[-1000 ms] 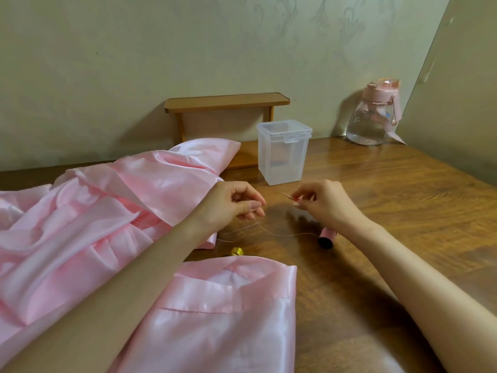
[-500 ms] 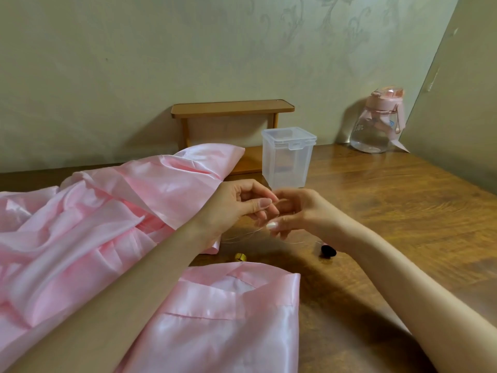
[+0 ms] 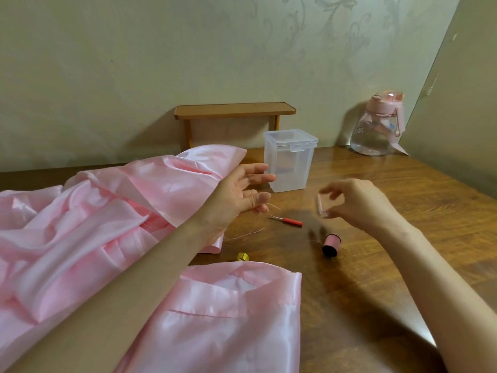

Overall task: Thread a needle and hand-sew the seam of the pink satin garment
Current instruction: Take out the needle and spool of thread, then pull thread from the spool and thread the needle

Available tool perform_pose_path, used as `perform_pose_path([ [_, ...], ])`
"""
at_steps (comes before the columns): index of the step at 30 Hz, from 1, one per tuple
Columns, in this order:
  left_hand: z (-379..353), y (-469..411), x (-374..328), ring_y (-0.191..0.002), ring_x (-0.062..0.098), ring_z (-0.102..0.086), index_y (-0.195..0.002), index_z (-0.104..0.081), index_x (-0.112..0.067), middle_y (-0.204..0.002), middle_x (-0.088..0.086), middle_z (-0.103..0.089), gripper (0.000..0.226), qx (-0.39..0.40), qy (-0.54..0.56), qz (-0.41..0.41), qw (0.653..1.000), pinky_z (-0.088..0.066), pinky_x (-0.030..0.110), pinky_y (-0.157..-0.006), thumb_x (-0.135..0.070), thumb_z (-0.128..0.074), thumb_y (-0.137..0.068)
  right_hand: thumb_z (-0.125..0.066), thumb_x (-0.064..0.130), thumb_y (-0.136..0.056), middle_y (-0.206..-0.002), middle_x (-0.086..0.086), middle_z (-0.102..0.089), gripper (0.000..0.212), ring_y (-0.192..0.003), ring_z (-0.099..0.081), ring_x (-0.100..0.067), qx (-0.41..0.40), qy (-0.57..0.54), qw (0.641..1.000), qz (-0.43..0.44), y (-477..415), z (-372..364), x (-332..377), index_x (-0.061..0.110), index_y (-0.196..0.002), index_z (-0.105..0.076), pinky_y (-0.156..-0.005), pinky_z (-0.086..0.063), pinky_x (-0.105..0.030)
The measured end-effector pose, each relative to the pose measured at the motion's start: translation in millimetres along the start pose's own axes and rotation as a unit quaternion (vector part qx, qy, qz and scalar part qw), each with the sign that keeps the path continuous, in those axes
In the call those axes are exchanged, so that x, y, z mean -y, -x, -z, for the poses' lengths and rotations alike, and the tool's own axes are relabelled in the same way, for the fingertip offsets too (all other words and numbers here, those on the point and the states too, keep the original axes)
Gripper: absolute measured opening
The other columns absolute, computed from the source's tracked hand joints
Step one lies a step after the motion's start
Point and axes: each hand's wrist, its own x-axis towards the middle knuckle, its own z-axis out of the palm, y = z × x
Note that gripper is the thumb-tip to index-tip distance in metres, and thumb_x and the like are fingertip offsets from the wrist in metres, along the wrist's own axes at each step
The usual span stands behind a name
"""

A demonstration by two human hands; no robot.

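Note:
The pink satin garment (image 3: 94,211) lies bunched over the left of the table, and another part of it (image 3: 228,319) lies flat near me. My left hand (image 3: 242,192) hovers above its edge. Thumb and a finger pinch a thin pink thread (image 3: 273,206), and the other fingers are spread. More of the thread (image 3: 244,234) lies loose on the wood. My right hand (image 3: 357,203), blurred, holds a small pale tube (image 3: 320,208) upright between fingertip and thumb. A pink thread spool (image 3: 331,244) lies on its side below that hand. No needle can be made out.
A red-handled tool (image 3: 287,220) lies between my hands and a gold thimble (image 3: 242,256) sits by the garment's edge. A clear lidded box (image 3: 289,160) stands behind my hands, a small wooden shelf (image 3: 234,111) against the wall, a pink-capped water bottle (image 3: 376,127) at the far right.
My hands were close together half a second ago and have moved apart. The red-handled tool now shows on the table. My right hand now holds the pale tube.

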Motion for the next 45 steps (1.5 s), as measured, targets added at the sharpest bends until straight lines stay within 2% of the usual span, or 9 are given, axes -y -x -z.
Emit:
perform_pose_path([
  [3, -1, -1, -2, -0.069, 0.006, -0.062, -0.136, -0.038, -0.014, -0.129, 0.003, -0.055, 0.066, 0.011, 0.014, -0.009, 1.0, -0.052, 0.019, -0.067, -0.02, -0.063, -0.075, -0.08, 0.018, -0.073, -0.096, 0.004, -0.068, 0.036, -0.071, -0.056, -0.008, -0.125, -0.126, 0.978, 0.111, 3, 5, 9, 0.026, -0.106, -0.069, -0.065, -0.044, -0.026],
  [7, -1, 0, -2, -0.076, 0.009, -0.062, -0.138, -0.037, -0.014, -0.131, 0.005, -0.054, 0.071, 0.027, 0.023, -0.014, 0.999, -0.051, 0.02, -0.069, -0.022, -0.063, -0.073, -0.072, 0.044, -0.062, -0.089, 0.003, -0.07, 0.031, -0.063, -0.052, -0.014, 0.036, -0.357, 0.913, 0.196, 18, 7, 40, 0.035, -0.092, -0.071, -0.061, -0.046, -0.025],
  [10, -2, 0, -1, -0.089, 0.02, -0.061, -0.137, -0.038, -0.014, -0.131, 0.005, -0.055, 0.07, 0.033, 0.022, -0.016, 0.999, -0.052, 0.02, -0.07, -0.022, -0.063, -0.072, -0.072, 0.046, -0.06, -0.082, 0.007, -0.068, 0.025, -0.059, -0.045, -0.002, 0.051, -0.312, 0.924, 0.216, 21, -3, 51, 0.036, -0.082, -0.069, -0.057, -0.039, -0.015],
  [15, -2, 1, -2, -0.068, 0.005, -0.062, -0.13, -0.046, -0.009, -0.126, 0.006, -0.056, 0.059, 0.035, 0.005, -0.018, 0.999, -0.053, 0.021, -0.069, -0.017, -0.063, -0.074, -0.078, 0.016, -0.072, -0.045, 0.019, -0.055, 0.011, -0.045, -0.045, 0.002, 0.053, -0.344, 0.919, 0.183, 20, -8, 51, 0.02, -0.07, -0.069, -0.048, -0.033, -0.007],
  [21, -1, 0, -6, -0.06, 0.002, -0.063, -0.091, -0.064, -0.007, -0.097, 0.016, -0.066, 0.013, 0.048, -0.153, -0.015, 0.987, -0.052, 0.017, -0.062, 0.001, -0.066, -0.081, -0.08, 0.016, -0.07, -0.057, 0.02, -0.056, 0.013, -0.051, -0.047, 0.0, -0.058, -0.22, 0.949, 0.219, 17, -13, 50, 0.025, -0.068, -0.071, -0.055, -0.036, -0.015],
  [26, 3, -4, -5, -0.059, 0.001, -0.062, -0.073, -0.067, -0.012, -0.096, 0.003, -0.063, 0.014, 0.054, -0.219, -0.008, 0.974, -0.048, 0.013, -0.059, 0.0, -0.069, -0.08, -0.08, 0.022, -0.072, -0.069, 0.02, -0.056, 0.008, -0.056, -0.041, 0.009, -0.147, -0.107, 0.939, 0.294, 22, -18, 52, 0.021, -0.072, -0.073, -0.056, -0.032, -0.018],
  [34, 4, -1, -12, -0.076, -0.003, -0.053, -0.071, -0.064, -0.014, -0.102, -0.003, -0.061, 0.014, 0.015, -0.354, -0.05, 0.934, -0.036, 0.002, -0.063, -0.006, -0.071, -0.08, -0.08, 0.023, -0.072, -0.069, 0.02, -0.054, 0.01, -0.058, -0.039, 0.012, -0.201, -0.127, 0.923, 0.303, 18, -24, 48, 0.019, -0.07, -0.071, -0.056, -0.036, -0.019],
  [41, 14, 6, -30, -0.062, 0.011, -0.068, -0.08, -0.057, -0.005, -0.077, 0.012, -0.07, 0.014, 0.012, -0.161, 0.034, 0.986, -0.054, 0.018, -0.056, 0.001, -0.053, -0.091, -0.07, 0.057, -0.072, -0.089, 0.013, -0.056, 0.033, -0.08, -0.052, -0.007, 0.044, 0.03, 0.985, 0.166, 17, -41, 55, 0.029, -0.087, -0.062, -0.065, -0.04, -0.025],
  [45, 25, 17, -28, -0.061, 0.011, -0.068, -0.081, -0.059, -0.005, -0.073, 0.009, -0.069, 0.012, 0.004, -0.173, 0.044, 0.984, -0.056, 0.02, -0.06, -0.001, -0.054, -0.091, -0.064, 0.048, -0.084, -0.094, 0.008, -0.058, 0.024, -0.082, -0.052, -0.01, 0.092, 0.044, 0.982, 0.16, 20, -49, 63, 0.024, -0.088, -0.06, -0.064, -0.042, -0.022],
])
